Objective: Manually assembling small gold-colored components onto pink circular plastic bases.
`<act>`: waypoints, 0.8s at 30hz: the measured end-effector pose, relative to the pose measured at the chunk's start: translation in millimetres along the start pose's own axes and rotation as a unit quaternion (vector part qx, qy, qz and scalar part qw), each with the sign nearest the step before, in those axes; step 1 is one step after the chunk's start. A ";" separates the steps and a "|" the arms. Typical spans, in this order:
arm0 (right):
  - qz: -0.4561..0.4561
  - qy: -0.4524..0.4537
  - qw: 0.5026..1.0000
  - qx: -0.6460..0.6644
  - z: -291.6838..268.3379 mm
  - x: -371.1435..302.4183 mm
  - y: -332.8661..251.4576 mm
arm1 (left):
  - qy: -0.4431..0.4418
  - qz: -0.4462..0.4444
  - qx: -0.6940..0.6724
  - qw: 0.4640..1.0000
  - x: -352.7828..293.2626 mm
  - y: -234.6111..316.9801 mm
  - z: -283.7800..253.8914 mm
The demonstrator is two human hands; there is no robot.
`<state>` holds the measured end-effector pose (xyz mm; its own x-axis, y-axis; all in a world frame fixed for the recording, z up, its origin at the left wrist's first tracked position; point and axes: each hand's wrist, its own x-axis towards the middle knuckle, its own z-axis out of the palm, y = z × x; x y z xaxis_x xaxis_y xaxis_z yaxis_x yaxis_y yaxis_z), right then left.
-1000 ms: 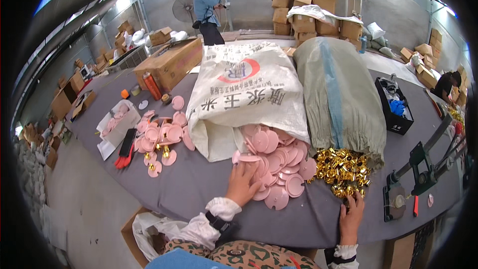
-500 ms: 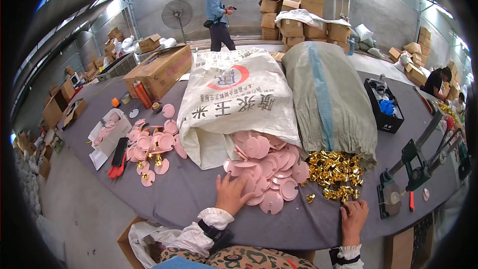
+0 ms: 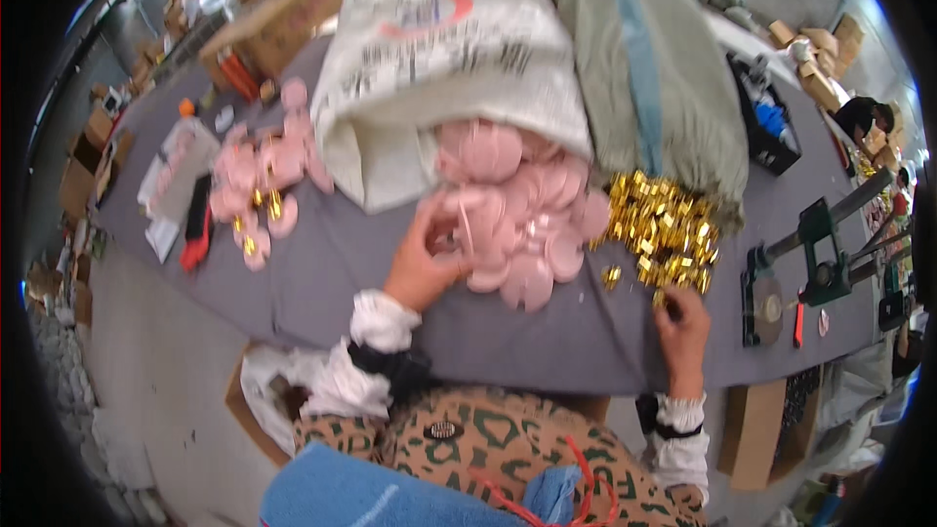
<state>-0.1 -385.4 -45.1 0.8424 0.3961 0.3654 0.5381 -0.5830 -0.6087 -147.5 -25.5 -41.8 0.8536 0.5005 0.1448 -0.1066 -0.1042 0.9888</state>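
A pile of round, notched pink plastic discs (image 3: 527,278) spills from the mouth of a white woven sack (image 3: 376,171). At the pile's left edge, my left hand (image 3: 418,259) is closed with thumb and fingers about a pink disc (image 3: 465,224), tilted on edge. Shiny gold metal fittings (image 3: 664,229) spread from a grey-green sack (image 3: 625,68) with a blue stripe. Just at their near edge, my right hand (image 3: 683,327) pinches a small gold fitting (image 3: 660,299), mostly covered by the fingers. One loose gold fitting (image 3: 611,277) lies between the two piles.
Left on the grey cloth (image 3: 322,307) are more pink discs (image 3: 273,164), some with gold fittings, a phone (image 3: 198,207) and a white box (image 3: 185,171). A green hand press (image 3: 820,249) and black bin (image 3: 771,132) stand right. Another person (image 3: 864,122) sits far right.
The view has tipped downward, so the table sits higher in it. My left hand has closed on a pink disc. My right hand has gone from resting by the gold pile to pinching a fitting.
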 end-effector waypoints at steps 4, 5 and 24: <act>0.042 0.020 0.989 0.144 16.5 7.3 -35.7 | -0.104 -0.126 -0.367 0.916 0.8 18.1 12.5; 0.095 -0.003 0.964 0.247 23.5 5.2 -49.3 | -0.127 -0.147 -0.410 0.891 -4.6 15.1 15.2; -0.061 -0.090 0.937 0.332 53.9 -19.6 -122.1 | -0.080 -0.227 -0.248 0.938 -45.8 14.2 60.0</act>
<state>-83.9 -283.7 -15.8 0.7254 0.5785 0.3730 0.4442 0.0205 -0.8957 -157.6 -101.5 -36.6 0.9296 0.2570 -0.2643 0.0969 0.5215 0.8477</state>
